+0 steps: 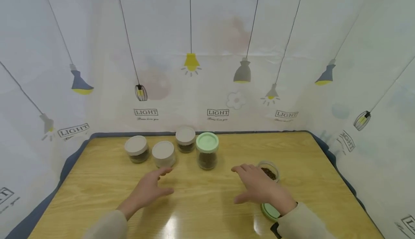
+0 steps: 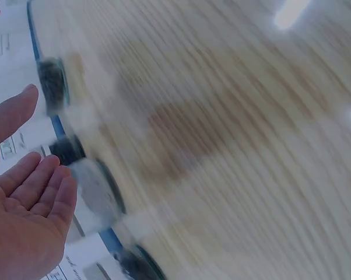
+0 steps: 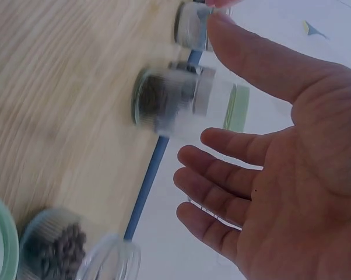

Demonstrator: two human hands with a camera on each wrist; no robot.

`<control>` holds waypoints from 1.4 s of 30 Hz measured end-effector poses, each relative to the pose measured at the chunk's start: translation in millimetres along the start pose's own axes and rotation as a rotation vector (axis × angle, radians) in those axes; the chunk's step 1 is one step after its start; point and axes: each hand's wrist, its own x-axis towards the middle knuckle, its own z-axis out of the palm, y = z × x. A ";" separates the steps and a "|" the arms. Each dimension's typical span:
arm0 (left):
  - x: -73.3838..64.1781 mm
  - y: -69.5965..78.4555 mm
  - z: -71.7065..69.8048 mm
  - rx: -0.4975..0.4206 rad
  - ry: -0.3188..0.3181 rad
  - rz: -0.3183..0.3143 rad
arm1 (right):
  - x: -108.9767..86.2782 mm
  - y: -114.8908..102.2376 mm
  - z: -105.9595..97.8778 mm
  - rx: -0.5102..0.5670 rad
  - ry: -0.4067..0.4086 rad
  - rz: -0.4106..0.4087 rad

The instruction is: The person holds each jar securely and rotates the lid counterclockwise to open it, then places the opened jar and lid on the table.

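Observation:
Both hands hover over the wooden table with fingers spread and nothing held. My left hand (image 1: 150,189) is just in front of a white-lidded jar (image 1: 163,153) with pale contents. To the right, my right hand (image 1: 257,185) overlaps an uncovered glass jar (image 1: 270,170) holding dark brown bits in the head view. Partly hidden under the right forearm lies a green lid (image 1: 271,211). Between and beyond the hands stands a taller jar (image 1: 207,152) with a green lid and dark contents. The right wrist view shows the dark pieces (image 3: 63,251) inside the uncovered jar.
Two more white-lidded jars with dark contents stand at the back: one at the left (image 1: 137,149), another (image 1: 186,140) beside the green-lidded jar. A wall covering (image 1: 207,95) printed with hanging lamps rises behind the table (image 1: 201,203) and along both sides.

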 end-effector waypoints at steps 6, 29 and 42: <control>-4.8 -24.5 -17.5 0.058 0.021 -0.057 | 12.3 -14.0 12.5 -0.034 -0.021 -0.060; 14.2 -78.5 -61.2 0.017 0.130 -0.412 | 26.9 -30.3 36.5 -0.037 -0.099 -0.035; 44.2 -86.3 -62.8 -0.158 0.155 -0.513 | 30.0 -29.8 42.6 -0.035 -0.129 -0.024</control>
